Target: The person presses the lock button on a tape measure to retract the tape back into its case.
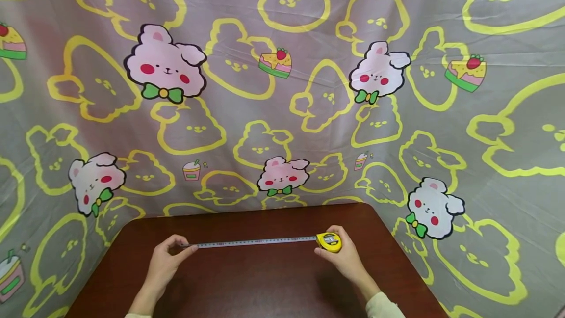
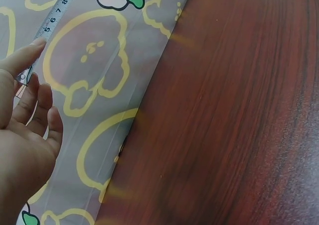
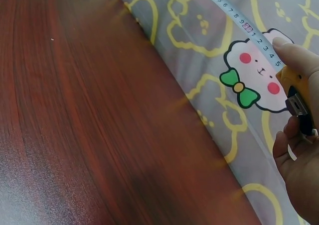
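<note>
A yellow tape measure case [image 1: 329, 242] is gripped by the right hand [image 1: 346, 258], with its white blade [image 1: 260, 242] drawn out straight to the left. The left hand [image 1: 164, 262] pinches the blade's free end between thumb and fingers. In the left wrist view the blade [image 2: 56, 15] runs up from the left hand [image 2: 27, 140], near the numbers 5 to 9. In the right wrist view the blade [image 3: 239, 22] enters the case [image 3: 295, 93] beside the thumb of the right hand [image 3: 299, 170]. The blade is held above the table.
A dark reddish-brown wooden table [image 1: 265, 278] with rounded far corners lies under the hands. Behind and at both sides hangs a grey curtain [image 1: 309, 112] printed with yellow outlines and white and pink bunny faces, meeting the table's edges.
</note>
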The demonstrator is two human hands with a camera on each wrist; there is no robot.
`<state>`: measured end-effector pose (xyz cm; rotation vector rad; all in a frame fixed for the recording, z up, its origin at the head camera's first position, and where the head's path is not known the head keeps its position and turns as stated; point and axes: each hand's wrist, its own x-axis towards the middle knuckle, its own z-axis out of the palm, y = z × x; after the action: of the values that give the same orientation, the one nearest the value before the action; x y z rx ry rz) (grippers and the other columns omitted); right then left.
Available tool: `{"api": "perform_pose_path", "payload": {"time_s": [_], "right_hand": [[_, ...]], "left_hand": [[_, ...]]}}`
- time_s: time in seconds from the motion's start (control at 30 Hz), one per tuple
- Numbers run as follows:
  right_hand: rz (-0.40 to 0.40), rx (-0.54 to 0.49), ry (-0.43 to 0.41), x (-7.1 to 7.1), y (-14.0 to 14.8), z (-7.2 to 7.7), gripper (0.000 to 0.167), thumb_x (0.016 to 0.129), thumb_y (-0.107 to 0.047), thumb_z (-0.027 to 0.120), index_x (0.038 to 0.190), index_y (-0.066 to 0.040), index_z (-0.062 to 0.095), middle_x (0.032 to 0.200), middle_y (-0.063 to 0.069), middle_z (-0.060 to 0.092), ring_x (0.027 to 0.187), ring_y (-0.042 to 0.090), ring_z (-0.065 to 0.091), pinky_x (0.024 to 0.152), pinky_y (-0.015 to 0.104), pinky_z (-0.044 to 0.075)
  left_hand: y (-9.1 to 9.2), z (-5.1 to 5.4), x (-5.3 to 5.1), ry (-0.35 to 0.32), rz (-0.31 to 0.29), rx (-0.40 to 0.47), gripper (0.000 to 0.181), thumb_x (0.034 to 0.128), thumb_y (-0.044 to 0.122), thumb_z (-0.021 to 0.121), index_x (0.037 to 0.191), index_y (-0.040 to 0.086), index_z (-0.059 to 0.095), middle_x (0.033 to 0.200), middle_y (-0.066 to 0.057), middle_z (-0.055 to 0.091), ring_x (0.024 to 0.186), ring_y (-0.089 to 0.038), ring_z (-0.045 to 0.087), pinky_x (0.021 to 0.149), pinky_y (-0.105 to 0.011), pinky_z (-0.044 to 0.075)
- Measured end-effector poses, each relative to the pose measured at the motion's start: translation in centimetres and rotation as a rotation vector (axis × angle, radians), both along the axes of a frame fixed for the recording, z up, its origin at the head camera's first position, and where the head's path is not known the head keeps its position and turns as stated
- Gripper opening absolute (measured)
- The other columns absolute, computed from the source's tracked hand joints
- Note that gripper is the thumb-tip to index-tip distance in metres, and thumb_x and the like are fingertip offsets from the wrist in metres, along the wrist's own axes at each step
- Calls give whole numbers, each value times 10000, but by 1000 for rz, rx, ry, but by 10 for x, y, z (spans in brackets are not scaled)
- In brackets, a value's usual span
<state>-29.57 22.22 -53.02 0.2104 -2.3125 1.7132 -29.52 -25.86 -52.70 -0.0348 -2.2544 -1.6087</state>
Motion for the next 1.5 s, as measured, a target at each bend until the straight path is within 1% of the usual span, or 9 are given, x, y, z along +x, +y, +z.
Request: {"api": "perform_pose_path", "payload": {"time_s": [0.4,0.57,0.73,0.97,1.03,1.17,1.33,1.4,1.5], "right_hand": [[-4,-6,-5,-2,-7,-3,613,741,-116,945,1212,-136,553,1085,69,606,940,252,606,767,311,530],[9,-4,22,-2,-12,-5,583,750,-142,944,1187,-149,558,1071,69,605,921,232,602,749,307,522],[10,-11,-1,-3,-16,-7,583,747,-116,940,1185,-167,559,1071,67,604,930,242,604,758,310,527],[15,-12,2,-5,-19,-8,652,736,-174,956,1234,-71,548,1079,65,602,941,249,604,762,314,529],[16,-5,8,-5,-20,-9,629,741,-181,953,1219,-102,553,1080,59,602,940,240,604,760,311,528],[16,4,22,-6,-23,-11,592,754,-164,942,1201,-145,555,1082,55,600,940,235,602,761,306,531],[17,-19,15,-6,-28,-12,598,747,-125,943,1202,-134,556,1071,68,605,933,253,608,759,303,528],[21,-21,11,-6,-31,-13,609,743,-142,948,1207,-130,554,1067,66,607,928,251,611,757,305,528],[24,-22,12,-6,-35,-15,617,732,-160,957,1201,-153,557,1063,57,615,920,243,618,755,309,530]], "left_hand": [[5,-5,-2,-22,-4,-6,306,850,216,887,961,36,665,955,-47,648,925,-161,565,796,-259,426],[7,-7,-3,-18,0,-2,300,846,209,889,956,41,666,954,-43,647,914,-133,563,794,-251,421],[10,-8,-2,-12,-4,12,288,837,181,893,947,44,666,942,-36,647,904,-124,559,795,-268,423],[14,-8,-3,-21,-14,22,298,843,183,889,966,27,666,964,-40,647,941,-159,555,809,-249,411],[16,-8,-3,-26,-14,32,288,841,156,888,968,20,668,960,-42,648,938,-167,556,802,-240,415],[24,-2,1,-25,-10,41,249,839,88,875,951,5,669,949,-67,646,920,-181,561,787,-238,423],[37,17,14,-18,-30,50,243,847,49,856,955,-45,660,950,-100,644,918,-201,570,783,-247,436],[40,20,17,-11,-42,45,248,853,62,855,958,-47,658,949,-94,643,920,-184,567,781,-239,430],[43,20,17,-9,-44,43,248,852,76,860,955,-35,664,949,-85,645,926,-160,563,795,-245,422]]}}
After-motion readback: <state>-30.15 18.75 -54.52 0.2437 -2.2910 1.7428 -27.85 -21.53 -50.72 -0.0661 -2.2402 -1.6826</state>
